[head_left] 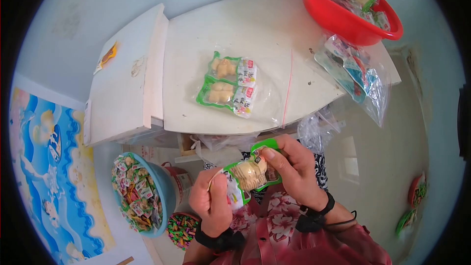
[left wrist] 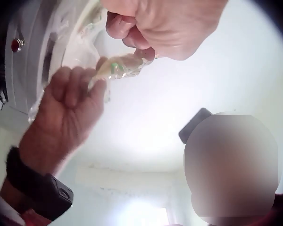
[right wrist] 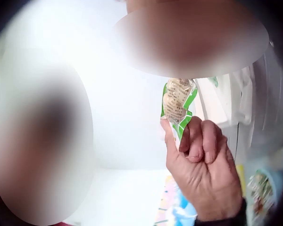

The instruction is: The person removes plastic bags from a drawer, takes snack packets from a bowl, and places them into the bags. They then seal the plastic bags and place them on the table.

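Note:
Both hands hold green-edged clear packaging with pale, lumpy food above the lap. The left hand pinches its left end, thumb on top; the right hand pinches the green upper right edge. Whether this is one packet or two overlapping ones, I cannot tell. In the left wrist view the left hand and right hand grip opposite ends. The right wrist view shows the left hand under the upright packet. On the white table, two similar packets lie side by side in a clear bag.
A red basin of packets stands at the table's back right, near a clear bag with blue-and-white contents. A white box-like piece adjoins the table's left. Lower left are a blue tub of packets and small colourful items.

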Demonstrator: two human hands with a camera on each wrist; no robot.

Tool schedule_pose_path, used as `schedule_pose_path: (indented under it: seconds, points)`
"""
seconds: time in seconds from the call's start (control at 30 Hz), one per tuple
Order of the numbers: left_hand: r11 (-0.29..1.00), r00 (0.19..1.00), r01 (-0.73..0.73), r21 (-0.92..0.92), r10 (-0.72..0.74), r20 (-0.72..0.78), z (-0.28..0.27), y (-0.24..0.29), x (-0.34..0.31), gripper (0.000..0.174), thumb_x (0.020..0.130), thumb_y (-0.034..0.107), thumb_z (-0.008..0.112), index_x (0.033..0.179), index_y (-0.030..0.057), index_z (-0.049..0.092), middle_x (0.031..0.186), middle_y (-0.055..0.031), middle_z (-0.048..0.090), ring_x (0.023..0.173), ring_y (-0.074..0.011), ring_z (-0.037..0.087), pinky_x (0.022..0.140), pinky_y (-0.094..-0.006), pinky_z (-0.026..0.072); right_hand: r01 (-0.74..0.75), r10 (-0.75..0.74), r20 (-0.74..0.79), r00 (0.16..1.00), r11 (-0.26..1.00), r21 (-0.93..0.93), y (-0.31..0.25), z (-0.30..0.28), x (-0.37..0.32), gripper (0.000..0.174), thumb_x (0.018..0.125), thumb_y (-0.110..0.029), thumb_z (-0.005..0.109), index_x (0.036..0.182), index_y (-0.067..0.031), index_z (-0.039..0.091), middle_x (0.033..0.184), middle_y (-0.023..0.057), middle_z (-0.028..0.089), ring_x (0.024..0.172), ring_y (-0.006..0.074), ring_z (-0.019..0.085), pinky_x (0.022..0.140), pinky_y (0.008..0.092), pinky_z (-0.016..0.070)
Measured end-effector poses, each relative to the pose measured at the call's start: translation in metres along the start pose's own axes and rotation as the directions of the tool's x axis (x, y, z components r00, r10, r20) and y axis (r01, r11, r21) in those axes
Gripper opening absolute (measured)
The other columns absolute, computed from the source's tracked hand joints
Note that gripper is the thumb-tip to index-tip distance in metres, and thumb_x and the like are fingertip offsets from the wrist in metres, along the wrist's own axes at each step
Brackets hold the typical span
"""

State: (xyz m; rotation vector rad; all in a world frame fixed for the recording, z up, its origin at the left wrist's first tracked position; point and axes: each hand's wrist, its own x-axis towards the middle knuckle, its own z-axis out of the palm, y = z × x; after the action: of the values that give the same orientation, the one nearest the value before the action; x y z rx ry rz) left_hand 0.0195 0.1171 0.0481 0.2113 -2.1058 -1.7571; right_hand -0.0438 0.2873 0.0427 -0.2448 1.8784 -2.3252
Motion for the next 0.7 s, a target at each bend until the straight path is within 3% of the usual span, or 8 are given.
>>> schedule_pose_path:
  seconds: [0.1, 0.2, 0.3, 0.4, 0.53, 0.57, 0.63, 0.7]
  points:
    - [0.996, 0.996, -0.081, -0.046, 0.083, 0.042, -0.002, 0.022, -0.002, 0.022, 0.105, 0.019, 0.057, 0.099, -0.0006, 0.064, 0.083, -0.0035, 0.063, 0.072, -0.0069, 0.054, 0.066, -0.0252, 0.0435, -0.195, 0.177, 0.152, 0.972, 0.974, 0.111, 0.000, 0.000, 0.000, 0.018, 0.106, -0.014, 0.057, 0.109, 0.0008, 0.068, 0.088, -0.0006, 0.067, 0.076, 0.0043, 0.057, 0.068, 0.0221, 0.0460]
    - [0.991, 0.998, -0.058, -0.123, 0.061, 0.018, 0.000, 0.019, 0.003, 0.021, 0.107, 0.020, 0.055, 0.099, 0.0019, 0.063, 0.086, -0.0027, 0.063, 0.074, -0.0072, 0.056, 0.066, -0.0250, 0.0449, -0.200, 0.173, 0.136, 0.976, 0.954, 0.224, 0.007, 0.007, 0.000, 0.018, 0.107, -0.016, 0.059, 0.108, -0.0014, 0.069, 0.084, -0.0026, 0.063, 0.077, 0.0025, 0.052, 0.068, 0.0214, 0.0431]
    - [0.907, 0.986, 0.161, -0.389, -0.161, 0.032, 0.005, 0.004, 0.016, 0.017, 0.108, 0.016, 0.055, 0.101, 0.0033, 0.063, 0.089, -0.0005, 0.064, 0.080, -0.0064, 0.059, 0.069, -0.0249, 0.0474, 0.144, -0.147, -0.027, 0.989, 0.985, -0.095, -0.013, -0.004, -0.001, 0.017, 0.105, -0.016, 0.060, 0.107, -0.0014, 0.070, 0.082, -0.0007, 0.063, 0.076, 0.0042, 0.054, 0.068, 0.0223, 0.0443]
    - [0.914, 0.979, 0.202, -0.352, -0.193, 0.062, 0.010, -0.006, 0.015, 0.016, 0.107, 0.016, 0.057, 0.101, 0.0030, 0.063, 0.089, 0.0000, 0.064, 0.080, -0.0055, 0.058, 0.070, -0.0244, 0.0470, 0.307, -0.302, 0.059, 0.952, 0.926, -0.221, -0.017, -0.012, -0.011, 0.017, 0.104, -0.015, 0.061, 0.107, -0.0004, 0.070, 0.084, 0.0014, 0.065, 0.075, 0.0056, 0.055, 0.068, 0.0229, 0.0453]
    - [0.952, 0.980, 0.172, -0.255, -0.139, 0.143, -0.007, 0.000, 0.004, 0.018, 0.107, 0.018, 0.054, 0.102, 0.0032, 0.062, 0.089, -0.0024, 0.064, 0.079, -0.0074, 0.059, 0.070, -0.0256, 0.0474, -0.083, 0.082, 0.015, 0.997, 0.995, 0.064, -0.024, -0.022, -0.008, 0.019, 0.106, -0.016, 0.059, 0.102, 0.0006, 0.068, 0.091, -0.0002, 0.068, 0.078, 0.0034, 0.055, 0.069, 0.0222, 0.0461]
    - [0.944, 0.980, 0.144, -0.297, -0.095, 0.173, -0.009, 0.006, 0.001, 0.018, 0.107, 0.018, 0.054, 0.103, 0.0033, 0.062, 0.089, -0.0029, 0.064, 0.080, -0.0080, 0.059, 0.070, -0.0263, 0.0482, -0.117, 0.107, 0.051, 0.993, 0.959, 0.258, -0.025, -0.017, -0.004, 0.020, 0.108, -0.016, 0.057, 0.100, -0.0011, 0.067, 0.091, -0.0026, 0.066, 0.081, 0.0018, 0.053, 0.072, 0.0210, 0.0449]
    - [0.918, 0.976, 0.088, -0.386, -0.001, 0.220, -0.009, 0.018, -0.004, 0.019, 0.108, 0.019, 0.053, 0.104, 0.0035, 0.062, 0.089, -0.0038, 0.064, 0.080, -0.0092, 0.061, 0.071, -0.0276, 0.0497, -0.171, 0.152, 0.084, 0.985, 0.933, 0.316, -0.024, -0.017, -0.006, 0.020, 0.108, -0.017, 0.056, 0.100, -0.0014, 0.067, 0.092, -0.0029, 0.065, 0.083, 0.0014, 0.053, 0.073, 0.0206, 0.0442]
    - [0.881, 0.966, 0.230, -0.413, -0.155, 0.208, -0.005, 0.013, 0.004, 0.018, 0.107, 0.019, 0.054, 0.104, 0.0037, 0.063, 0.092, -0.0045, 0.066, 0.082, -0.0099, 0.062, 0.073, -0.0289, 0.0514, -0.200, 0.178, 0.093, 0.980, 0.908, 0.369, -0.020, -0.020, -0.005, 0.021, 0.108, -0.017, 0.056, 0.100, -0.0016, 0.067, 0.092, -0.0031, 0.065, 0.084, 0.0011, 0.053, 0.074, 0.0205, 0.0440]
